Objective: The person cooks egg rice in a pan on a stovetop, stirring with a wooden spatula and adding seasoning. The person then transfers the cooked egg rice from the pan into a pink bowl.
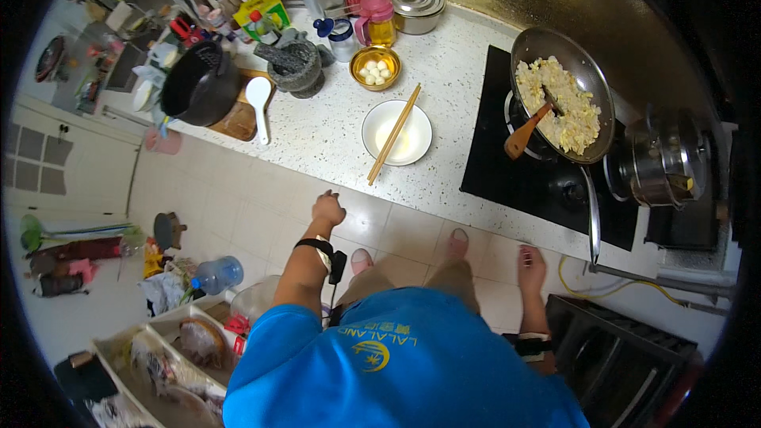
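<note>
My left hand [329, 208] hangs empty just off the counter's front edge, its fingers loosely bent. My right hand [531, 267] is low beside the counter, below the cooktop, fingers curled; whether anything is in it cannot be told. On the counter, wooden chopsticks [393, 137] lie across a white bowl [415, 148] with a little liquid residue. Behind it a golden bowl [387, 82] holds several peeled garlic cloves or small white balls [371, 73]. A wok [600, 92] with fried rice and egg [574, 122] sits on the black cooktop [487, 154], a wooden-handled spatula [526, 132] resting in it.
At the left stand a stone mortar [306, 74], a white rice paddle [259, 101] on a wooden board [238, 125] and a black pot [196, 92]. An oil jug [380, 30] and a lidded steel pot [416, 15] stand behind. The wok's handle [593, 214] juts past the counter's front edge.
</note>
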{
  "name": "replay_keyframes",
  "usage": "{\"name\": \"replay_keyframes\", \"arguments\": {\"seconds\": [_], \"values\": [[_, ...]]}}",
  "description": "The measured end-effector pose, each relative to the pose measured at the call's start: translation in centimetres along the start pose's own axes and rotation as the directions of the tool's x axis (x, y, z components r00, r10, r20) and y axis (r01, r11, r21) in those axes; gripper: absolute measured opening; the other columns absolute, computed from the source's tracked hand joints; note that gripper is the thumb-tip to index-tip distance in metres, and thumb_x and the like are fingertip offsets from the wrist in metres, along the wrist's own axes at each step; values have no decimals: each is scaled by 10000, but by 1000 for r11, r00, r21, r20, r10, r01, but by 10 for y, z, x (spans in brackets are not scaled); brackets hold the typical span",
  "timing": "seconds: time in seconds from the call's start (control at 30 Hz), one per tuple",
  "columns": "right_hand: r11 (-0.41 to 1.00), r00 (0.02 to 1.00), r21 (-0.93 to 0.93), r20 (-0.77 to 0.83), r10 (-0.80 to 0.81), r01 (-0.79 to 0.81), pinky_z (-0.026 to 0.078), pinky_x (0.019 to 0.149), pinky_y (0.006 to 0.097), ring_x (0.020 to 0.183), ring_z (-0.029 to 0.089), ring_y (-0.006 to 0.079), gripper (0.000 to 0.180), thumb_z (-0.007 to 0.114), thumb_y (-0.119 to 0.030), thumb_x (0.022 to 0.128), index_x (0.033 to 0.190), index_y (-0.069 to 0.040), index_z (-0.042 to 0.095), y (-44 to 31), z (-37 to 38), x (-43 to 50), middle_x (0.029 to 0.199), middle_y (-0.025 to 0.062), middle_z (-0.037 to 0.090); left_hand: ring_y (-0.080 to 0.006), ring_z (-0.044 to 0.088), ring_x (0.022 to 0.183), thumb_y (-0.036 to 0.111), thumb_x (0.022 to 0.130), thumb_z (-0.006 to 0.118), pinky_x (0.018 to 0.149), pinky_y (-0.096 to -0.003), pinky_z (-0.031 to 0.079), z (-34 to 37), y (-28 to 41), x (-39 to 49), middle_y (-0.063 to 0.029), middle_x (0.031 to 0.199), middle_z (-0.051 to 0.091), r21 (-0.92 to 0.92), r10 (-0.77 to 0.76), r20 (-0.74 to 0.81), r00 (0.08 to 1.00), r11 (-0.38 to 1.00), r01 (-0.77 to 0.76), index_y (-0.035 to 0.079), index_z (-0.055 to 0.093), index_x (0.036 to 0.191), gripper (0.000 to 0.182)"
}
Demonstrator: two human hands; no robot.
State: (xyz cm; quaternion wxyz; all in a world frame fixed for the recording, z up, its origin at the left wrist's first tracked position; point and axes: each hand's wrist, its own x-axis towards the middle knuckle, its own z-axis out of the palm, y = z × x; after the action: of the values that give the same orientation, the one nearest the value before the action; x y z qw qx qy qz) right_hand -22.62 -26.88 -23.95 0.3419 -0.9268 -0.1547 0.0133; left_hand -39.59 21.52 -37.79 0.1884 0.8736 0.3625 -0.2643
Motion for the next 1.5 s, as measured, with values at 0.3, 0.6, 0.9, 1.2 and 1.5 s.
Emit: {"name": "replay_keyframes", "arguments": {"seconds": [0.3, 0.6, 0.9, 1.2, 1.5], "values": [[941, 946, -286, 311, -88, 182, 471, 634, 380, 721, 588, 298, 208, 716, -125, 756, 816, -49, 532, -129, 121, 35, 778, 120, 582, -255, 312, 1364, 194, 884, 430, 1077, -423, 299, -31, -11, 48, -99, 1408, 441, 290, 22, 250, 968, 952, -96, 84, 464, 1348, 478], [877, 920, -445, 393, 10, 181, 473, 675, 443, 780, 589, 365, 242, 721, -143, 751, 799, -37, 509, -129, 136, 43, 817, 168, 598, -225, 447, 1237, 182, 905, 443, 918, -400, 461, -2, -23, 55, -35, 1265, 557, 201, 151, 59, 987, 967, -160, 129, 591, 1185, 321], [860, 915, -472, 404, 16, 193, 476, 683, 445, 778, 592, 369, 236, 722, -143, 757, 802, -35, 518, -123, 139, 44, 818, 179, 602, -275, 271, 1367, 219, 835, 556, 965, -400, 456, 39, -62, 7, -77, 1421, 379, 107, 219, 14, 976, 970, -220, 76, 449, 1336, 531], [854, 919, -462, 390, -48, 241, 465, 690, 458, 780, 578, 389, 253, 711, -129, 758, 807, -14, 492, -126, 140, 42, 808, 201, 577, -280, 540, 1148, 442, 881, 601, 904, -386, 475, 57, -145, -95, -184, 1260, 522, -875, 340, 477, 811, 100, 473, -16, 377, 1336, 683], [857, 906, -456, 422, -29, 240, 462, 691, 456, 787, 584, 391, 250, 694, -126, 781, 850, -14, 481, -126, 139, 46, 814, 205, 591, -303, 576, 1118, 454, 934, 522, 868, -379, 494, 92, -188, -167, -228, 1288, 488, -842, 237, 540, 808, 143, 520, -119, 374, 1291, 691]]}}
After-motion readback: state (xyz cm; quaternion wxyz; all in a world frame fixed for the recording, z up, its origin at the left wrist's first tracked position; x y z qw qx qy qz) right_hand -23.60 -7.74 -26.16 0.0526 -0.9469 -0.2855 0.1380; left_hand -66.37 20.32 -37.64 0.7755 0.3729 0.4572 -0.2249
